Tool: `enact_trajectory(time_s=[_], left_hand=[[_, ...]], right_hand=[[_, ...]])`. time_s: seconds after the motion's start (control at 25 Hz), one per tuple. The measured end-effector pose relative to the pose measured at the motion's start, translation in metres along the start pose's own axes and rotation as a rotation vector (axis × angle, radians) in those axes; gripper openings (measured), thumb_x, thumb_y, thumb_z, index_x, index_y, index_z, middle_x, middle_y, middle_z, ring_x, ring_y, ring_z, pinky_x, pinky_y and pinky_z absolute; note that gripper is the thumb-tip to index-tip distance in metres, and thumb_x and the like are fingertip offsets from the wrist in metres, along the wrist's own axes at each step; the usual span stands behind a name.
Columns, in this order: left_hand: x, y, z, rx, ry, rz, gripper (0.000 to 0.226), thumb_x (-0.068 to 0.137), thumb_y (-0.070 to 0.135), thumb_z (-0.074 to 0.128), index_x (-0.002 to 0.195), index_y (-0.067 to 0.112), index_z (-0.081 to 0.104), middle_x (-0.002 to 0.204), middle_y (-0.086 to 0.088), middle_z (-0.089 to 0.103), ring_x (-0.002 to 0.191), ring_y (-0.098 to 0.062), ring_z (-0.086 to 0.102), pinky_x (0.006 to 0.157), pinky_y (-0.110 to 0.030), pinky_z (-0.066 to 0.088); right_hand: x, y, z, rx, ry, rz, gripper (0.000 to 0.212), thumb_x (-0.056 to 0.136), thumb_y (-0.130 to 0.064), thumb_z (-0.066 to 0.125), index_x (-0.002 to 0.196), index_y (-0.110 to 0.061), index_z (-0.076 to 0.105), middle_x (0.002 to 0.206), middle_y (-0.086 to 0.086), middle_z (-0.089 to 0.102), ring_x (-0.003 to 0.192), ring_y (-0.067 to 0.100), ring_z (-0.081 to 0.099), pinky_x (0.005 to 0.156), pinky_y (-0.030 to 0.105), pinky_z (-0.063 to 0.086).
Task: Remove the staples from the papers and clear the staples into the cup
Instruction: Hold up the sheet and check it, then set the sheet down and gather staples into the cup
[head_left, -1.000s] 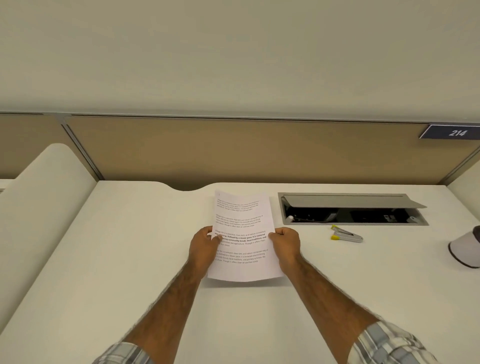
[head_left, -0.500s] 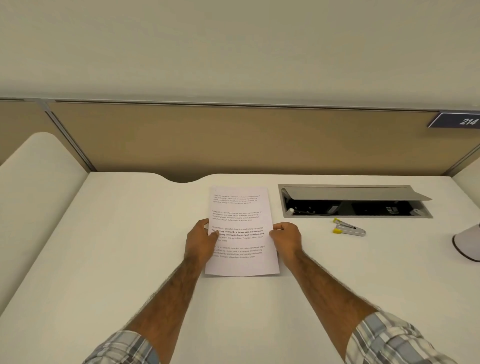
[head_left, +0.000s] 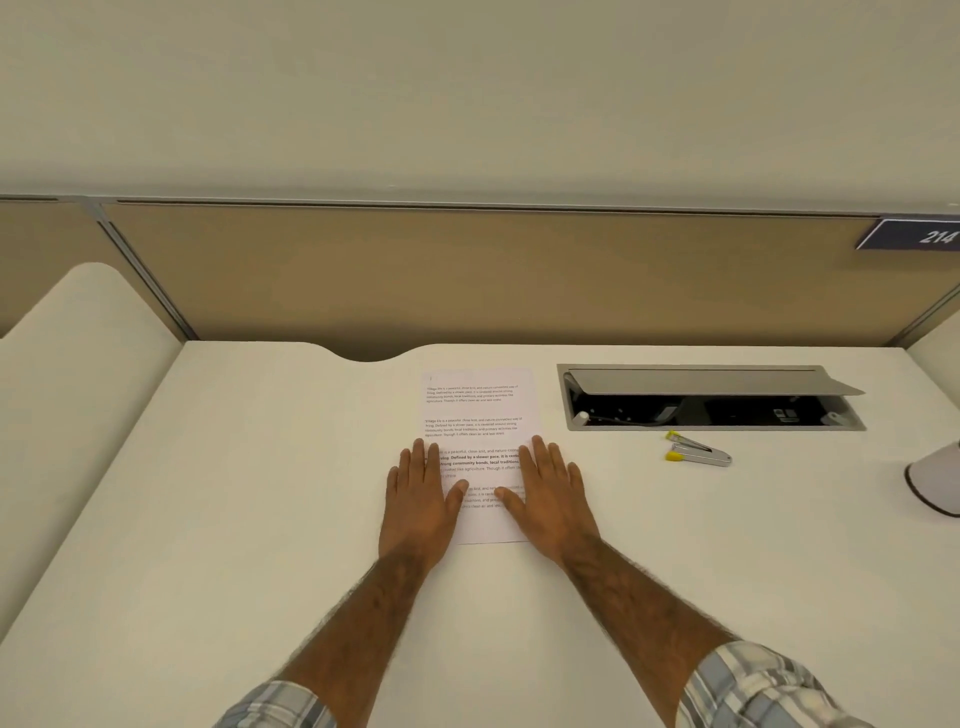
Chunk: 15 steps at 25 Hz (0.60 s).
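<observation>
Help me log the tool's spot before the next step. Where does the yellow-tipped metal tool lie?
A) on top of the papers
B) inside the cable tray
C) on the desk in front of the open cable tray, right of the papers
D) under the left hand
C: the yellow-tipped metal tool lies on the desk, just nearer the person than the cable tray and right of the papers.

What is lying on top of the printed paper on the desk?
The left hand and the right hand rest flat on the printed paper, one over each side edge. They cover parts of the lower text lines. Its upper half is bare.
</observation>
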<state>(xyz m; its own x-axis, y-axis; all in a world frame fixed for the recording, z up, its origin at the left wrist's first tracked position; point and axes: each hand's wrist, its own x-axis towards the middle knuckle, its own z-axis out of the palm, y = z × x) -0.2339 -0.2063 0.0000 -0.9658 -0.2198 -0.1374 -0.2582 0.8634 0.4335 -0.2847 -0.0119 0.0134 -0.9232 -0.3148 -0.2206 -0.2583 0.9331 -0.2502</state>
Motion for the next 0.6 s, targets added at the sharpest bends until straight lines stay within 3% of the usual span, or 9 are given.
enact_trajectory(time_s=[0.2,0.4,0.6], left_hand=[[-0.016,-0.004,0.001,0.042,-0.007,0.033,0.077,0.105,0.061,0.014,0.165,0.017,-0.008,0.173,-0.002,-0.015,0.16,-0.019,-0.015,0.128,-0.036,-0.013],[-0.045,0.014,0.0,0.077,-0.007,0.099,0.11,0.074,0.083,-0.029,0.163,0.02,-0.015,0.169,0.003,-0.026,0.158,-0.018,-0.022,0.123,-0.034,-0.02],[-0.076,0.056,0.001,0.103,-0.027,0.178,0.116,0.068,0.082,-0.036,0.163,0.02,-0.015,0.168,0.002,-0.028,0.157,-0.019,-0.023,0.122,-0.035,-0.021]], right_hand=[[-0.019,0.003,-0.007,0.091,0.016,0.04,0.081,0.096,-0.067,0.022,0.158,-0.02,0.0,0.167,0.002,-0.009,0.153,0.022,-0.007,0.124,0.044,0.002],[-0.062,0.024,-0.013,0.056,0.04,0.114,0.094,0.082,-0.076,-0.001,0.158,-0.02,-0.004,0.167,0.003,-0.008,0.153,0.023,-0.008,0.124,0.043,0.001],[-0.119,0.056,-0.029,0.009,0.085,0.205,0.103,0.071,-0.078,-0.014,0.157,-0.023,-0.006,0.167,0.003,-0.009,0.153,0.024,-0.009,0.123,0.045,-0.002]])
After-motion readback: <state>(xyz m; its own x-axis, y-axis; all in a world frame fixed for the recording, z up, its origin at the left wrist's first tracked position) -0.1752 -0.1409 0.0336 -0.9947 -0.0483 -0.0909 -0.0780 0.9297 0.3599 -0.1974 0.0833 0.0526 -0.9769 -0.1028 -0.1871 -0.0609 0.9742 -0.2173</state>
